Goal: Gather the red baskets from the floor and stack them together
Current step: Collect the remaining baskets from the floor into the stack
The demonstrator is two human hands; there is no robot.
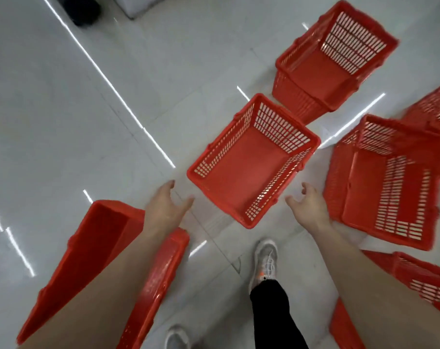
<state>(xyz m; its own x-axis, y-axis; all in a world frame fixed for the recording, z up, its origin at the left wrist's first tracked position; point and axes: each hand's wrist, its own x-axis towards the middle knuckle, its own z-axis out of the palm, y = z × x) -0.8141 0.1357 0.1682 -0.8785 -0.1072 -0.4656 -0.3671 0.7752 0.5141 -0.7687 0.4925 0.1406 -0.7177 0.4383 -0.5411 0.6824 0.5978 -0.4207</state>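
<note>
Under my feet the glossy pale tiled floor (62, 102) carries scattered red baskets (254, 159), upright and separate; my grey sneaker (264, 263) stands between them.

Red basket (249, 157) between the hands is showing slotted lattice walls and a plain red base. More red baskets (382, 182) are sitting beside the right hand (308, 205). Pale grey floor (62, 109) is gleaming with white streaks; black trouser leg (272, 311), grey-white shoe (264, 260).

Red slotted baskets (251, 159) scattered upright on floor, unstacked.
</note>
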